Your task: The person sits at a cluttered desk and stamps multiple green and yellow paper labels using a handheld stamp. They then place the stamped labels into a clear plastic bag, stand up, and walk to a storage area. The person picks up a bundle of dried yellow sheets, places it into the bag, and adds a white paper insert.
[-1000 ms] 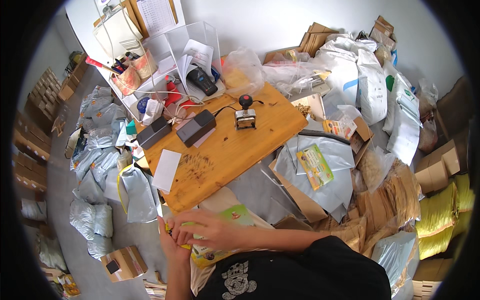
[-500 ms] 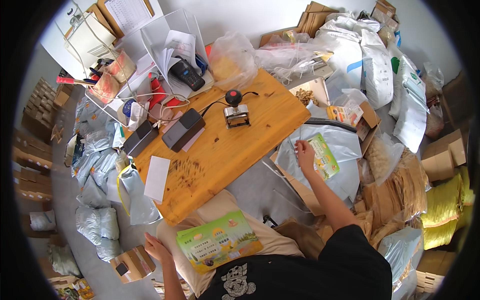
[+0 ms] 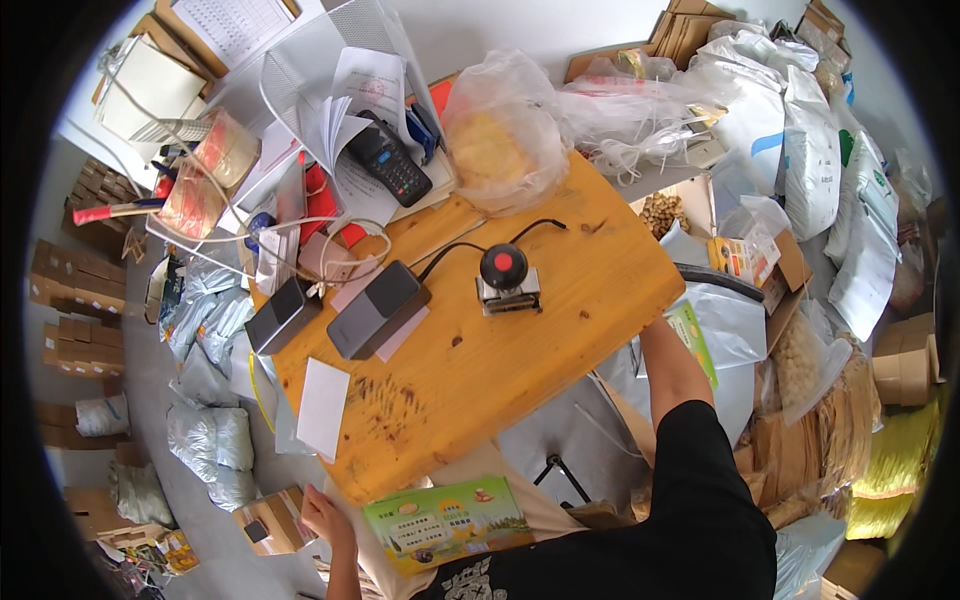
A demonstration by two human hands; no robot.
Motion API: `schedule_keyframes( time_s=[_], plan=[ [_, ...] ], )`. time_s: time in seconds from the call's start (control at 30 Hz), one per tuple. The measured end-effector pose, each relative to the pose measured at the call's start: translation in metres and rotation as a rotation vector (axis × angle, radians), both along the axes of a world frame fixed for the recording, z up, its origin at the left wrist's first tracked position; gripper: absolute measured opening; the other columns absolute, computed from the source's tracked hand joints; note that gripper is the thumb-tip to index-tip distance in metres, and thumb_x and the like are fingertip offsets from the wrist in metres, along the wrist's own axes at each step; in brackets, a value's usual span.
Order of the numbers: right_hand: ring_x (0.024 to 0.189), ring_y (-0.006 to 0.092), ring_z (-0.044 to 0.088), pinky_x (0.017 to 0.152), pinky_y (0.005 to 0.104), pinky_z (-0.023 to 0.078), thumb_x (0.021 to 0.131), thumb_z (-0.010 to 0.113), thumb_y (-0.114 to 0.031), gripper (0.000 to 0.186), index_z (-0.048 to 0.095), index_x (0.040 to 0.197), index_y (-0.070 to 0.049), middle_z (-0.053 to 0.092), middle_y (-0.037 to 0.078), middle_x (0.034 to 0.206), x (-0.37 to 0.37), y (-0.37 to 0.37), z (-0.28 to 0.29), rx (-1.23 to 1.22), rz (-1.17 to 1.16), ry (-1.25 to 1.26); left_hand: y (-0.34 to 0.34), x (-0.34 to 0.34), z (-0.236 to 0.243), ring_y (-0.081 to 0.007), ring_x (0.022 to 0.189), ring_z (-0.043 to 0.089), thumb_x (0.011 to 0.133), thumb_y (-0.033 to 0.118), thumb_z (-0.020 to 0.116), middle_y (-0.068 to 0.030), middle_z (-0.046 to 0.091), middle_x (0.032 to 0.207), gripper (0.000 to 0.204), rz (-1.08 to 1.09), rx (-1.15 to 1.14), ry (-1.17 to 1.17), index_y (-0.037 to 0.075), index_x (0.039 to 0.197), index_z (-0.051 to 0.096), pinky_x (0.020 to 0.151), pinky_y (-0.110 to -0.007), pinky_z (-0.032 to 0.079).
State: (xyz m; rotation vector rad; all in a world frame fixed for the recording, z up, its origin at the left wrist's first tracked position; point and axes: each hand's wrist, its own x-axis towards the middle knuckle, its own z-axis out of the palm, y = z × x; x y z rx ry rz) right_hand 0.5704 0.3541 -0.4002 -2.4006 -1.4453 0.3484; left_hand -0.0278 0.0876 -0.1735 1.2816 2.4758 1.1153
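Note:
My left hand (image 3: pixel 325 515) is low beside my lap, fingers loosely bent and apart, holding nothing I can see. A green printed flat package (image 3: pixel 440 520) lies on my lap beside it. My right forearm (image 3: pixel 672 365) reaches past the right edge of the wooden table (image 3: pixel 530 370), its hand hidden by that edge. Near it, another green package (image 3: pixel 698 338) rests on grey plastic mailers (image 3: pixel 728 385). On the table are a self-inking stamp (image 3: pixel 508 295), two dark oblong devices (image 3: pixel 370 315) and a white card (image 3: pixel 322 408).
A rack of papers (image 3: pixel 355 85) holds a black handset (image 3: pixel 385 160) at the table's back. A clear bag (image 3: pixel 505 135) sits beside it. White sacks (image 3: pixel 810 150) and brown paper bundles (image 3: pixel 810 450) crowd the right; parcels (image 3: pixel 210 440) and boxes (image 3: pixel 270 520) lie on the left floor.
My hands have moved apart from the small yellow item they held together. My right hand reached onto the green package at right, then out of sight behind the table edge. The view has shifted.

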Motion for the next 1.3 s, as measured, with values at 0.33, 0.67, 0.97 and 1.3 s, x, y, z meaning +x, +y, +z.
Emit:
schedule_keyframes(
  time_s=[0.33, 0.67, 0.97, 1.3],
  plan=[
    [0.077, 0.0334, 0.062, 0.066, 0.0431, 0.047, 0.089, 0.050, -0.020, 0.026, 0.058, 0.106, -0.002, 0.066, 0.016, 0.085, 0.004, 0.015, -0.019, -0.032, -0.078, -0.012, 0.024, 0.007, 0.006, -0.0065, 0.048, 0.026, 0.098, 0.028, 0.043, 0.0031, 0.028, 0.051, 0.047, -0.012, -0.090, -0.084, 0.007, 0.056, 0.035, 0.047, -0.027, 0.024],
    [0.074, 0.0311, 0.062, 0.064, 0.0419, 0.048, 0.090, 0.050, -0.021, 0.027, 0.057, 0.107, -0.002, 0.066, 0.014, 0.085, 0.002, 0.012, -0.016, 0.018, -0.138, 0.024, 0.025, 0.007, 0.006, -0.0086, 0.052, 0.025, 0.097, 0.023, 0.044, 0.0009, 0.027, 0.051, 0.045, -0.022, -0.064, -0.125, 0.004, 0.058, 0.032, 0.047, -0.030, 0.021],
    [0.071, 0.0291, 0.063, 0.061, 0.0407, 0.048, 0.090, 0.050, -0.022, 0.028, 0.055, 0.109, -0.002, 0.066, 0.013, 0.085, -0.002, -0.012, -0.007, 0.227, -0.240, 0.187, 0.015, 0.003, 0.004, -0.0109, 0.050, 0.027, 0.095, 0.022, 0.045, -0.0027, 0.031, 0.049, 0.044, -0.006, -0.032, -0.117, 0.000, 0.058, 0.039, 0.047, -0.033, 0.023],
    [0.057, 0.0116, 0.055, 0.045, 0.0228, 0.040, 0.093, 0.050, -0.027, 0.026, 0.048, 0.106, -0.005, 0.061, 0.004, 0.078, -0.027, -0.148, 0.060, 0.512, -0.653, 1.090, 0.007, 0.007, 0.008, -0.0103, 0.050, 0.027, 0.096, 0.023, 0.044, -0.0011, 0.032, 0.049, 0.045, -0.019, 0.015, -0.183, 0.001, 0.057, 0.037, 0.046, -0.032, 0.023]
  ],
)
